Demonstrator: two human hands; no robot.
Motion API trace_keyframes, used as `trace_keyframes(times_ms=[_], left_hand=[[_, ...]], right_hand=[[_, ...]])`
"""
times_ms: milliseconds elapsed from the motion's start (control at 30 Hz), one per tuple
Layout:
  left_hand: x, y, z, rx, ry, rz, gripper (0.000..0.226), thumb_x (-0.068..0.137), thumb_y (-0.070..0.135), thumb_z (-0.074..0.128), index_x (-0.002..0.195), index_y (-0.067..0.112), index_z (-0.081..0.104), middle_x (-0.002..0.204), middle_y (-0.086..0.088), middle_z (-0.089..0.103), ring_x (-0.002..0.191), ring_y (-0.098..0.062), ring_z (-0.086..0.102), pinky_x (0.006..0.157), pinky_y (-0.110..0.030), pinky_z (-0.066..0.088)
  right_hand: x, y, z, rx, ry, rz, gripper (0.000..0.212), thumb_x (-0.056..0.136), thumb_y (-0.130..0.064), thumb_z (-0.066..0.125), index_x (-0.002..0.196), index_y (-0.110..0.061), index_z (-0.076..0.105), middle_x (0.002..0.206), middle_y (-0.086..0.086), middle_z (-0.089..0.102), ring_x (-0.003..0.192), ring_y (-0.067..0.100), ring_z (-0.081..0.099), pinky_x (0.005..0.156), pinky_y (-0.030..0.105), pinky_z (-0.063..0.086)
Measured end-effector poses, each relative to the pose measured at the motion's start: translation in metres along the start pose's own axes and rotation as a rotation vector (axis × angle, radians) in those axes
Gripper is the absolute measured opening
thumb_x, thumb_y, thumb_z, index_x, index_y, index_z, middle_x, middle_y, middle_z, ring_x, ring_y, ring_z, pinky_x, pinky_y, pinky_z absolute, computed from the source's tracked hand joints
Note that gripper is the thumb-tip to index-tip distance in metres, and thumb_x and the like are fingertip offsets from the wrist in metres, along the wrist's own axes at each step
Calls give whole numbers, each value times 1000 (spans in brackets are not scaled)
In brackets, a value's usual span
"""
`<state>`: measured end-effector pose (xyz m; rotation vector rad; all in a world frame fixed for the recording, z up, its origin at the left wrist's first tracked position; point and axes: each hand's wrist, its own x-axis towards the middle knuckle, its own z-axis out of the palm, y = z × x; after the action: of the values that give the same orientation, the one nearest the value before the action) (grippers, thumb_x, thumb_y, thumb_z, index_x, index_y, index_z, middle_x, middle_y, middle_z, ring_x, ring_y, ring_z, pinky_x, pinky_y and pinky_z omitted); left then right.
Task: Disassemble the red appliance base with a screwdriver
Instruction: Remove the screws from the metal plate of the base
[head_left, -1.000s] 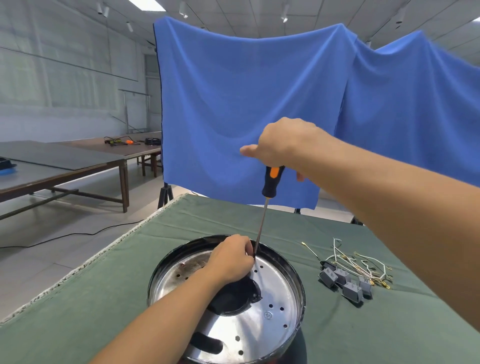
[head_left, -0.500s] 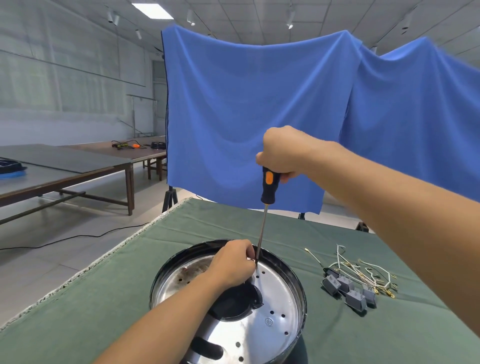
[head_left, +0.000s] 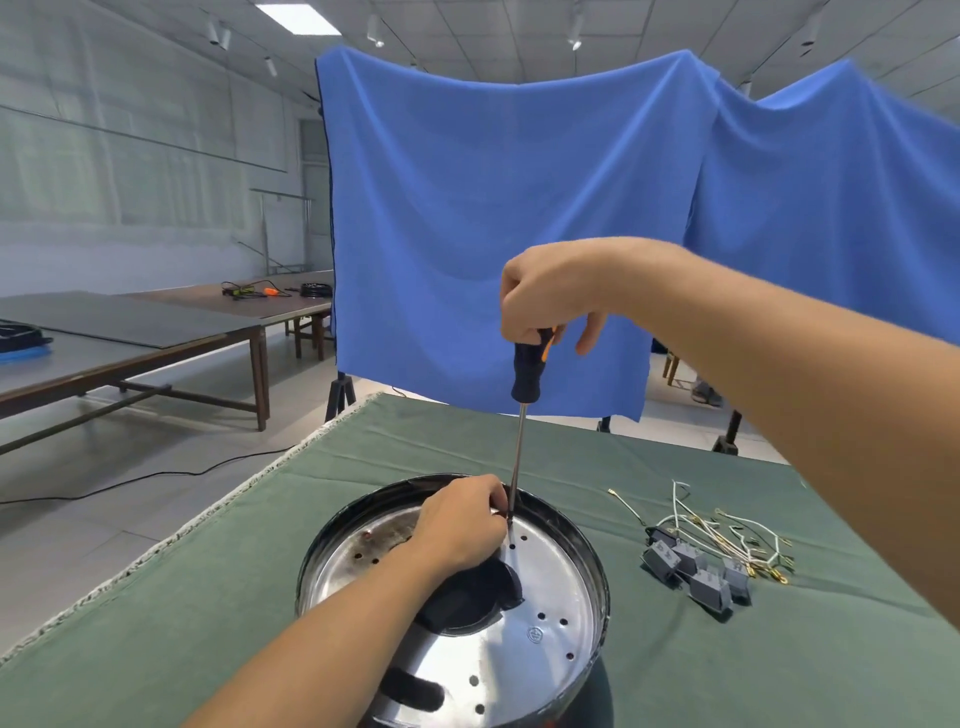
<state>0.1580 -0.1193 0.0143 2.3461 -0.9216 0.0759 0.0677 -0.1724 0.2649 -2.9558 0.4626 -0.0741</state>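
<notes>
The round appliance base (head_left: 582, 587) lies on the green cloth with its shiny perforated metal plate up inside a dark rim; no red shows from here. A long screwdriver (head_left: 527, 382) with a black and orange handle stands nearly upright, its tip on the plate near the far rim. My right hand (head_left: 550, 288) grips the top of the handle from above. My left hand (head_left: 460, 522) rests on the plate with its fingers pinched around the lower shaft at the tip. A black part (head_left: 467, 597) at the plate's centre is half hidden by my left hand.
Grey connector blocks (head_left: 696, 571) with white and yellow wires (head_left: 722, 530) lie on the cloth right of the base. The green-covered table (head_left: 208, 597) ends at a frayed edge on the left. A blue cloth (head_left: 519, 208) hangs behind. Other tables (head_left: 130, 332) stand far left.
The screwdriver handle has turned in my right hand, and two fingers have loosened off it. My left hand stays pinched at the shaft's tip. The camera has shifted slightly.
</notes>
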Motion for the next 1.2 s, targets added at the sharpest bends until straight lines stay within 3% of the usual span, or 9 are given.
trace_keyframes(times_ms=[133, 333, 467, 600, 767, 833, 967, 1100, 1200], left_hand=[[1, -3, 0, -15, 30, -28, 24, 81, 13, 50, 94, 27, 64, 82, 10, 52, 94, -20, 58, 71, -28, 39], [0, 1, -2, -21, 36, -20, 30, 78, 12, 49, 92, 28, 70, 99, 5, 65, 98, -20, 58, 72, -27, 40], [-1, 0, -3, -41, 33, -13, 31, 76, 11, 49, 90, 29, 71, 96, 6, 65, 94, -20, 58, 70, -26, 40], [-2, 2, -3, -44, 37, -14, 33, 75, 12, 49, 91, 29, 72, 95, 5, 68, 91, -20, 59, 68, -25, 38], [-3, 2, -2, -46, 43, -15, 29, 76, 16, 52, 92, 30, 71, 81, 11, 61, 90, -18, 58, 68, -24, 38], [-4, 3, -3, -46, 38, -13, 27, 74, 18, 53, 90, 32, 71, 69, 14, 54, 83, -18, 55, 65, -24, 36], [-4, 3, -2, -35, 37, 5, 23, 74, 22, 56, 90, 33, 70, 63, 15, 51, 76, -16, 51, 60, -25, 34], [-2, 1, -1, -34, 45, 14, 18, 76, 26, 59, 89, 33, 69, 63, 15, 50, 77, -15, 50, 62, -25, 34], [-3, 1, -2, -38, 48, 22, 17, 76, 28, 60, 89, 33, 69, 63, 15, 51, 75, -13, 50, 59, -24, 34]], right_hand=[[5, 8, 14, -154, 222, 36, 35, 89, -40, 49, 70, -12, 48, 62, 7, 67, 38, 19, 58, 48, 23, 41], [3, 8, 3, -78, 63, -3, 22, 68, -21, 53, 87, -9, 57, 78, 5, 60, 72, 25, 59, 64, 30, 52], [6, 17, 16, -264, 294, 22, 34, 90, -38, 48, 68, -12, 47, 70, 4, 61, 49, 18, 52, 48, 23, 33], [6, 16, 7, -36, 140, -71, 18, 79, -11, 49, 97, -11, 50, 77, 6, 56, 59, 21, 50, 52, 25, 39], [8, 17, 17, -127, 257, -49, 32, 86, -49, 49, 81, -18, 47, 73, 2, 65, 52, 21, 63, 48, 24, 39], [13, 17, 17, -116, 256, -61, 19, 91, -31, 44, 82, -14, 46, 78, 8, 68, 47, 22, 63, 48, 25, 45], [7, 18, 6, 76, 84, -69, 35, 74, -18, 53, 108, -19, 44, 93, 3, 65, 86, 21, 61, 69, 36, 57], [6, 21, 16, -28, 257, -52, 37, 81, -56, 49, 83, -19, 53, 70, -1, 68, 55, 17, 67, 53, 27, 47], [11, 22, 18, -60, 324, -65, 22, 89, -28, 42, 75, -13, 48, 68, 8, 66, 42, 21, 60, 48, 24, 43]])
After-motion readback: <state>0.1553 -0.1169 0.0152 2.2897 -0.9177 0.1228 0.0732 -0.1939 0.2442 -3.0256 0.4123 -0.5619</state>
